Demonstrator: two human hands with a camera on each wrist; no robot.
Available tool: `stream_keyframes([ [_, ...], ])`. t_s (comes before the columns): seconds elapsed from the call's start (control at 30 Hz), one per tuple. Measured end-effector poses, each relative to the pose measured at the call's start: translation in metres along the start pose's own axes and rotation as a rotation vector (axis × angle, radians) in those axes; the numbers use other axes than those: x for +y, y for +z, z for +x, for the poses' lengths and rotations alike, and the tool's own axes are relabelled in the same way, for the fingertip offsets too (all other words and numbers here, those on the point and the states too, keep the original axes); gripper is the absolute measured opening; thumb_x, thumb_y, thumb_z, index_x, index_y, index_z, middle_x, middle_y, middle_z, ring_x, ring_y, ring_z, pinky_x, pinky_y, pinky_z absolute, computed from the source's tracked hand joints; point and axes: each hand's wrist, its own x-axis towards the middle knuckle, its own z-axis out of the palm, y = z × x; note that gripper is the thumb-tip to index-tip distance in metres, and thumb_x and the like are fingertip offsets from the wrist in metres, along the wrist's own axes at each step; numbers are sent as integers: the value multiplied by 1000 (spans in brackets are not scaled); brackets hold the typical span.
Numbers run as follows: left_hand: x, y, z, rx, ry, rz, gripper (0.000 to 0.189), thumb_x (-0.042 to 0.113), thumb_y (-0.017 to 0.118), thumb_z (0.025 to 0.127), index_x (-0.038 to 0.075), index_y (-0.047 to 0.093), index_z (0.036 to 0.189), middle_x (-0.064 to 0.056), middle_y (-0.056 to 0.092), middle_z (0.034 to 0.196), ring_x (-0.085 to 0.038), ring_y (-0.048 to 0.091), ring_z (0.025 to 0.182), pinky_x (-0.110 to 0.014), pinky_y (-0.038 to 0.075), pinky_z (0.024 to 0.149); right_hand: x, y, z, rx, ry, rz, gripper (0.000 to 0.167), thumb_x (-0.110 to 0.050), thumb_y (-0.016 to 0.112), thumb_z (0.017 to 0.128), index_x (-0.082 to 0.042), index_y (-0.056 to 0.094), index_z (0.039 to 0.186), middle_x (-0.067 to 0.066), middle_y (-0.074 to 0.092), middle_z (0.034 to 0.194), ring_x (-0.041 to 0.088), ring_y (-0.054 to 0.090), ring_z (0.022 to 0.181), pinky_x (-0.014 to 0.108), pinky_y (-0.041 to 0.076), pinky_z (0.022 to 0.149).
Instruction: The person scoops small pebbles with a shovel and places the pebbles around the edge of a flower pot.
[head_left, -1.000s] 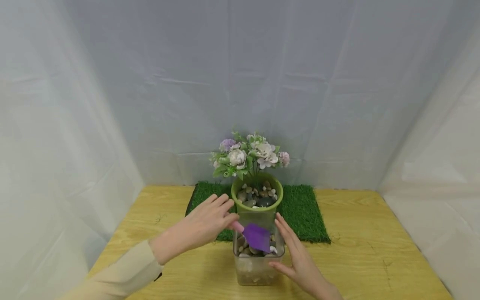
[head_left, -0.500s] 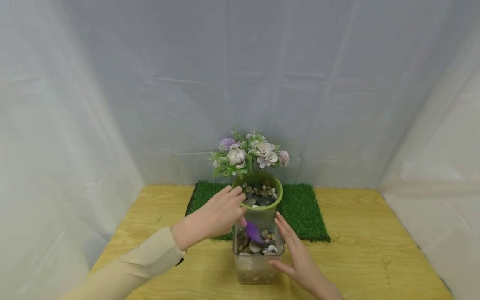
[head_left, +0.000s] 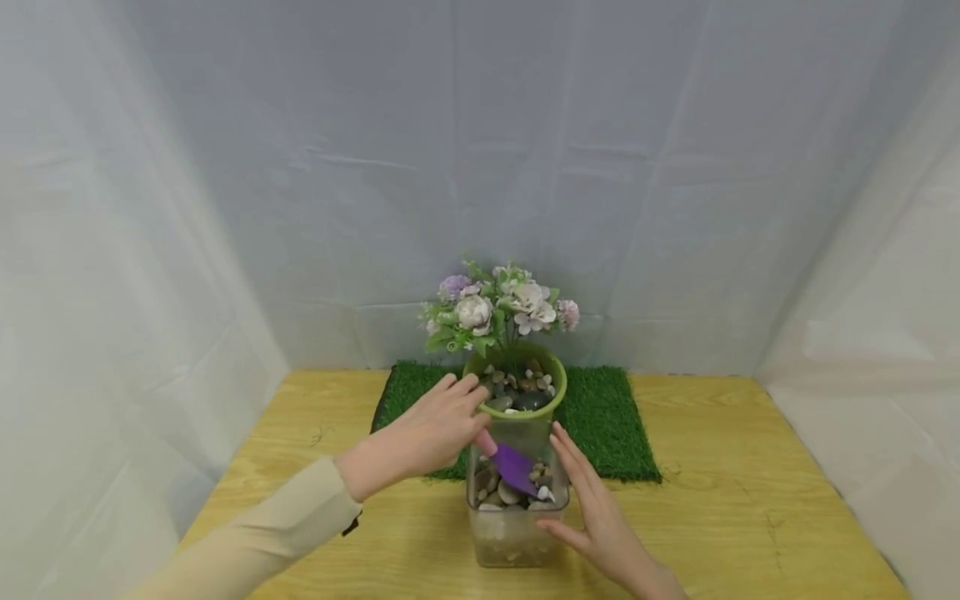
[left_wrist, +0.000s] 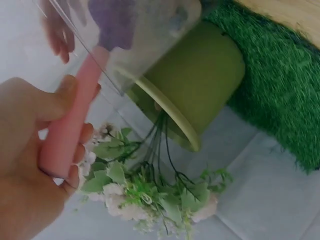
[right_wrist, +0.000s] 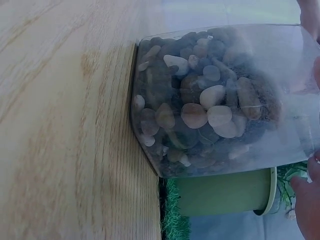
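Observation:
My left hand (head_left: 442, 425) grips the pink handle (left_wrist: 70, 120) of a small shovel, fingers and thumb curled round it. The shovel's purple blade (head_left: 514, 469) is tilted down inside a clear plastic container (head_left: 504, 537), over or among the stones; contact cannot be told. Smooth stones of mixed colours (right_wrist: 195, 107) fill the lower part of the container. With fingers straight, my right hand (head_left: 600, 525) rests against the container's right side. Just behind stands a green flowerpot (left_wrist: 200, 75), holding more stones and a bunch of pale flowers (head_left: 498, 308).
The pot stands on a green artificial grass mat (head_left: 607, 425) at the back of the wooden table (head_left: 720, 500). White sheeting (head_left: 480, 167) hangs behind and on both sides. A few loose green strands lie on the table top.
My left hand has moved right and slightly away from me, and the shovel blade has tipped lower among the stones, then swung slightly right. The right hand stays at the container.

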Motion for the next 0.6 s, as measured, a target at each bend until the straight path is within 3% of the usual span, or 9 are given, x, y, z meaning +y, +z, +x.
stream_keyframes([
  [0.2, 8, 4, -9, 7, -46, -29, 7, 7, 73, 89, 10, 73, 95, -9, 67, 116, -22, 52, 97, -33, 38, 75, 1, -1, 0, -15, 30, 6, 95, -33, 78, 89, 1, 24, 159, 15, 19, 167, 24, 26, 151, 29, 26, 116],
  [0.3, 9, 10, -15, 49, -42, -28, 12, 6, 74, 88, 10, 73, 99, -11, 66, 123, -23, 52, 100, -34, 40, 77, 1, -1, -1, -18, 38, 5, 95, -33, 78, 89, 1, 24, 159, 14, 19, 167, 24, 26, 151, 29, 25, 116],
  [0.5, 5, 20, -18, 130, 47, 19, 18, 21, 79, 88, 15, 70, 103, -2, 61, 109, -19, 46, 94, -32, 36, 77, 1, -1, -1, -6, 27, 6, 96, -32, 80, 87, 1, 24, 159, 14, 20, 167, 22, 26, 152, 28, 25, 116],
  [0.6, 5, 22, -15, 128, -5, 15, 15, 14, 78, 88, 14, 70, 101, -4, 60, 108, -21, 48, 96, -32, 37, 77, 1, -1, 0, -1, 9, -4, 96, -32, 80, 87, 2, 25, 158, 15, 20, 167, 22, 26, 152, 27, 25, 115],
])
